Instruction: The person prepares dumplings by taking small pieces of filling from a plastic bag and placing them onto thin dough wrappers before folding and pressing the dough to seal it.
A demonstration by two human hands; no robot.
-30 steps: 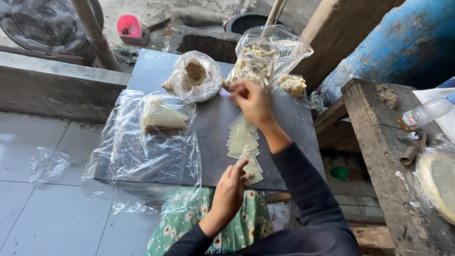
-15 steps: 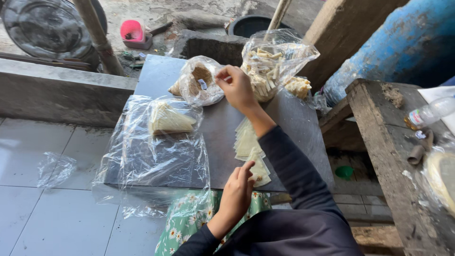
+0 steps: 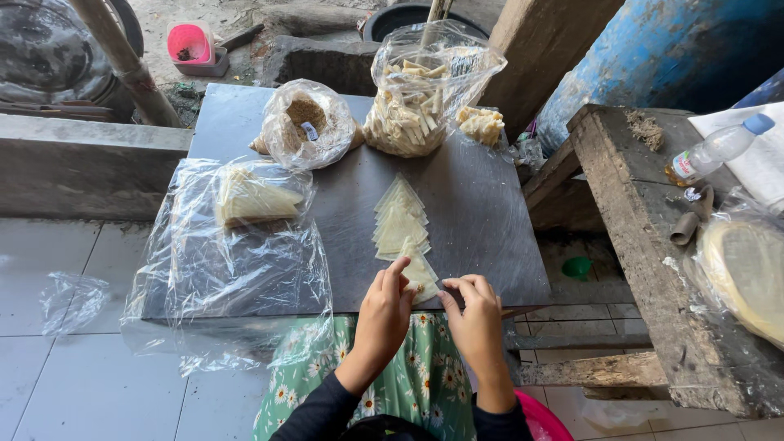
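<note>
A row of pale triangular dough wrappers (image 3: 399, 222) lies on a dark grey board (image 3: 482, 212). My left hand (image 3: 382, 314) and my right hand (image 3: 475, 320) meet at the nearest wrapper (image 3: 420, 273) by the board's front edge, fingertips pinching its corner from both sides. Farther back stand a clear bag of brown filling (image 3: 307, 122) and a bigger clear bag of folded pale pieces (image 3: 412, 102). More folded pieces (image 3: 480, 124) lie beside the bigger bag. A stack of wrappers (image 3: 251, 200) rests on a clear plastic sheet (image 3: 220, 269) at the left.
A rough wooden bench (image 3: 645, 237) on the right carries a plastic bottle (image 3: 712, 151) and a bagged round flat stack (image 3: 747, 273). A blue drum (image 3: 653, 49) stands behind it. A pink tub (image 3: 191, 45) sits far back. A loose plastic bag (image 3: 69, 298) lies on the tiled floor.
My right hand has drawn back from the filling bag at the far side to the nearest wrapper. My left hand stayed by that wrapper.
</note>
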